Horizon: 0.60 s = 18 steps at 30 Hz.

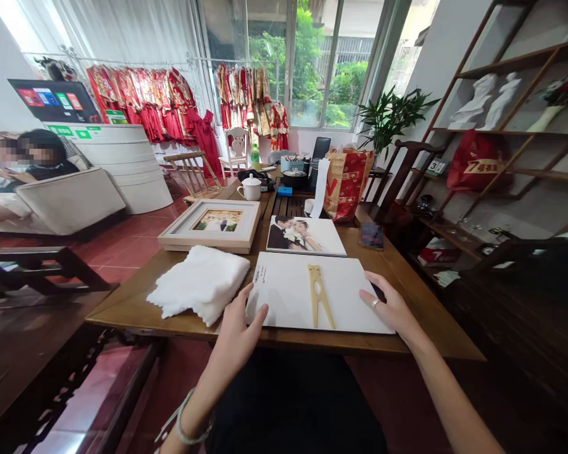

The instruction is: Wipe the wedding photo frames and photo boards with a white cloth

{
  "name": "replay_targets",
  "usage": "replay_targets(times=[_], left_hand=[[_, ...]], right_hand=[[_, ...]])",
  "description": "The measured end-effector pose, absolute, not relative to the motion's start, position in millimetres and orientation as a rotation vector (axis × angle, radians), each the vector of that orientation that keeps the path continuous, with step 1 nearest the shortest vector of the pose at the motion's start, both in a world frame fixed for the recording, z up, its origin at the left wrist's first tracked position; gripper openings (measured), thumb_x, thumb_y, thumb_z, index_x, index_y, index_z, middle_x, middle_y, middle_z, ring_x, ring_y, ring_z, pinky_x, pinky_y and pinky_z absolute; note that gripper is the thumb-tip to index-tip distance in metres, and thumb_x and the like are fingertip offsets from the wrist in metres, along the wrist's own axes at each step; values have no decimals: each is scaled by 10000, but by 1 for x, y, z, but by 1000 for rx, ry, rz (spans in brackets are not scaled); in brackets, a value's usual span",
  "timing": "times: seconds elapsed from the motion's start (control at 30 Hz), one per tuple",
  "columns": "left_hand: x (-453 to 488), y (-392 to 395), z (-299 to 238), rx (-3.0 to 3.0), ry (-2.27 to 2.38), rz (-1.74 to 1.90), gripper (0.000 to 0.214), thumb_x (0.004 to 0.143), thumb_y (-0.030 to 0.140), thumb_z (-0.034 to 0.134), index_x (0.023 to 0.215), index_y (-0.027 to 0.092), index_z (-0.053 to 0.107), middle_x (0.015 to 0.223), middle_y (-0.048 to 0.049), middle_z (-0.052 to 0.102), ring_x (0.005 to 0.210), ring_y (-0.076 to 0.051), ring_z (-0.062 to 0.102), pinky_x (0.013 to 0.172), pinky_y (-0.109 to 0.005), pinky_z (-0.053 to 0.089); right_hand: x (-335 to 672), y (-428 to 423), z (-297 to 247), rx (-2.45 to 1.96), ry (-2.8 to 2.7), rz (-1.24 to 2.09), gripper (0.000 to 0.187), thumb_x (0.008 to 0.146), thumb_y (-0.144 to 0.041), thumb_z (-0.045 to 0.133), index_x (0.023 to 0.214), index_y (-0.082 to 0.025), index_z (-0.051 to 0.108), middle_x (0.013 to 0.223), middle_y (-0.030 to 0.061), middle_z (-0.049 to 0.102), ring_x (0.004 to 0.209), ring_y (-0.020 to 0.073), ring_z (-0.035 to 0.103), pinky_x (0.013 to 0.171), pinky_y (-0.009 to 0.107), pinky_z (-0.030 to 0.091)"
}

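Left hand: the left hand (242,320) has its thumb and pointing finger apart, touching the left edge of the white board.
Right hand: the right hand (389,307) wears a ring (375,303); its thumb and finger are apart too, touching the right edge.
White board: the white board (284,302) lies flat on the near side of the wooden worktop (421,318), between both hands, with tiny print at its far left corner.
Tan tool: the tan tool (316,293) lies on the board, its two legs toward the person.
Cloth: a fluffy white cloth (199,280) is near the left hand.
Photo: a photo panel (307,234) lies just past the board.
Frame: a pale picture frame (176,231) lies behind the cloth.
Far end: a lidded white mug (251,189) and a red and brown bag (350,183) stand here.
Behind: red clothes (142,104) hang on a rail.
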<state>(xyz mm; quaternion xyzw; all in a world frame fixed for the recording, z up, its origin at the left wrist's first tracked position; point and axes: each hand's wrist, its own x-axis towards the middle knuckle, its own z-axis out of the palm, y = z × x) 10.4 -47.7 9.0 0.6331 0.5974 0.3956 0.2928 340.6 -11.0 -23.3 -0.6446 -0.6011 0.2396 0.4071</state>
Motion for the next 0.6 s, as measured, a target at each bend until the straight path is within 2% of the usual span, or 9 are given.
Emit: replay_targets(times=[0.17, 0.27, 0.4, 0.5, 0.6], left_hand=[[5, -45, 6, 1112, 1325, 1286, 644, 718, 439, 671, 1267, 165, 476, 1162, -132, 611, 1141, -286, 530, 929, -359, 429], [3, -45, 4, 896, 1211, 1322, 662, 672, 378, 742, 1261, 189, 504, 1180, -132, 607, 1132, -283, 542, 829, -309, 477], [2, -44, 5, 708, 1101, 1354, 610, 634, 230, 780, 1198, 164, 556, 1199, -142, 601, 1066, -271, 589, 696, -252, 515], [-1, -42, 8, 668, 988, 1270, 501, 646, 190, 767, 1114, 108, 607, 1047, -138, 671, 922, -235, 653, 660, -233, 531], [-5, -39, 15, 699, 936, 1139, 436, 655, 210, 772, 1055, 111, 632, 927, -103, 699, 753, -179, 673, 574, -195, 521]], right_hand=[[337, -16, -14, -1447, -1338, 869, 575, 764, -442, 626, 1288, -273, 458, 1422, 81, 442, 1346, 251, 345, 1095, 429, 297], [337, -15, -11, -1426, -1221, 979, 611, 717, -458, 674, 1272, -291, 480, 1441, 60, 421, 1366, 249, 309, 1109, 426, 274], [338, -14, -6, -1379, -1098, 1074, 606, 702, -451, 691, 1259, -304, 502, 1433, 59, 437, 1357, 235, 330, 1101, 416, 284], [338, -17, -3, -1341, -1041, 1130, 571, 714, -434, 684, 1246, -309, 520, 1420, 59, 455, 1329, 229, 381, 1084, 406, 312], [339, -20, -3, -1323, -1042, 1167, 537, 732, -427, 671, 1238, -315, 528, 1429, 48, 446, 1311, 221, 410, 1081, 395, 315]])
